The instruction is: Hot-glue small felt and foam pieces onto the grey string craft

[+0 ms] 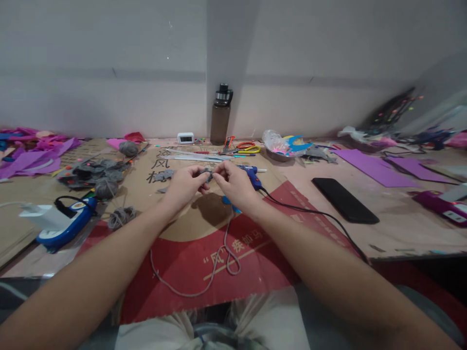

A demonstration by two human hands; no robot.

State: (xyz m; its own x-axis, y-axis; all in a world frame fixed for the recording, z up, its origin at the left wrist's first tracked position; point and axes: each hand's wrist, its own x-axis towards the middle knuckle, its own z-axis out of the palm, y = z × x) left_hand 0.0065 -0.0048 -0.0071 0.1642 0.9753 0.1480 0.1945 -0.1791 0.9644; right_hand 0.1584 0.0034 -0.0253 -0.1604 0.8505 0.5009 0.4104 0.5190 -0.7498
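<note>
My left hand (188, 183) and my right hand (235, 182) meet above the cardboard, fingertips pinching a small dark grey piece (207, 174) between them. Fingers cover most of it, so its exact kind is unclear. A strand of grey yarn (226, 243) runs from below my right hand, loops over the red part of the cardboard (175, 277) and curves back left. Just beyond my right hand lies a blue glue gun (252, 176), its black cord trailing right. Grey cut-out pieces (163, 175) lie left of my left hand. Something bright blue (226, 200) shows under my right wrist.
Scissors (248, 148) and white sticks lie behind my hands, near a dark bottle (220, 116) and small clock (186, 138). Left are yarn balls (106, 186) and a blue power strip (67, 226); right, a black phone (345, 200), a bowl (282, 154) and purple sheets (375, 167).
</note>
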